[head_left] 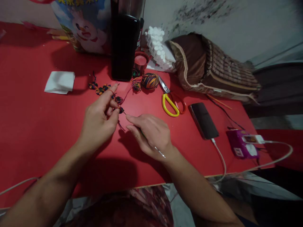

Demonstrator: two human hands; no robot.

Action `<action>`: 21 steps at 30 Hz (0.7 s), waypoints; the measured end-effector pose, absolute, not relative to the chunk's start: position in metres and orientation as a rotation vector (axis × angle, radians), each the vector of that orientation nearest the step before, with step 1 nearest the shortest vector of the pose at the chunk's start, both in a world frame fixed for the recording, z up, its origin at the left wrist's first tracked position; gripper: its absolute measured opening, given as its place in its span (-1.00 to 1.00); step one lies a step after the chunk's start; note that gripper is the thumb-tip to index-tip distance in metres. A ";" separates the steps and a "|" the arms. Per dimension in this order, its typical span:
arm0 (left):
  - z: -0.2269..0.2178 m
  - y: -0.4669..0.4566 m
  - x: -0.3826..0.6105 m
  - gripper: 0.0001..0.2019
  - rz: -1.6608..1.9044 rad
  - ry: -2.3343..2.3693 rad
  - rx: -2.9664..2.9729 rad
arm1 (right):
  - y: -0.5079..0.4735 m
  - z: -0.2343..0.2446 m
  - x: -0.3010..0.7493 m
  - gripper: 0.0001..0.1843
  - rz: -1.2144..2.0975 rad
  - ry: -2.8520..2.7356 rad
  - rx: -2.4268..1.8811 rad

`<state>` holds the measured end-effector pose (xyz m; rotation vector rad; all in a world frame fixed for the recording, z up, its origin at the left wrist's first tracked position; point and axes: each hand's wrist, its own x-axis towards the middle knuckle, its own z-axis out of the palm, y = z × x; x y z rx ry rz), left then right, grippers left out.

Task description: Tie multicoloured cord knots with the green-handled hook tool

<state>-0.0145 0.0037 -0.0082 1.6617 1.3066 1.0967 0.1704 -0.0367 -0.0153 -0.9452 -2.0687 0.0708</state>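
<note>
Between thumb and fingers, my left hand (100, 116) pinches a small multicoloured crochet piece (121, 110), with yarn looped over the raised index finger. My right hand (151, 134) is closed around a thin crochet hook (160, 152); its tip meets the crochet piece and its silvery end shows below the palm. Past my left hand a strip of dark, orange and yellow crochet (100, 90) lies on the table. A strand runs toward a small yarn ball (136, 86) and a larger yarn ball (151, 81) behind my hands.
Scissors (170, 104) with yellow and red handles lie right of the yarn. Farther right are a charging phone (204, 121) and a purple box (241, 144) with a plug. An upright black phone (125, 47), a folded tissue (60, 82) and a brown quilted bundle (213, 63) stand or lie behind.
</note>
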 end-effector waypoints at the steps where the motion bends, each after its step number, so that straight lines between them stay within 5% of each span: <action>1: -0.009 0.004 -0.015 -0.35 1.106 1.286 1.720 | -0.037 -0.012 0.172 -0.83 0.149 -2.035 -0.956; 11: 0.004 0.003 -0.022 -0.45 0.918 0.933 1.654 | -0.017 0.003 0.206 -0.79 1.286 -1.297 -1.031; 21: -0.007 0.004 -0.019 -0.47 0.974 0.707 1.126 | -0.021 -0.002 0.203 -0.71 1.474 -1.169 -0.857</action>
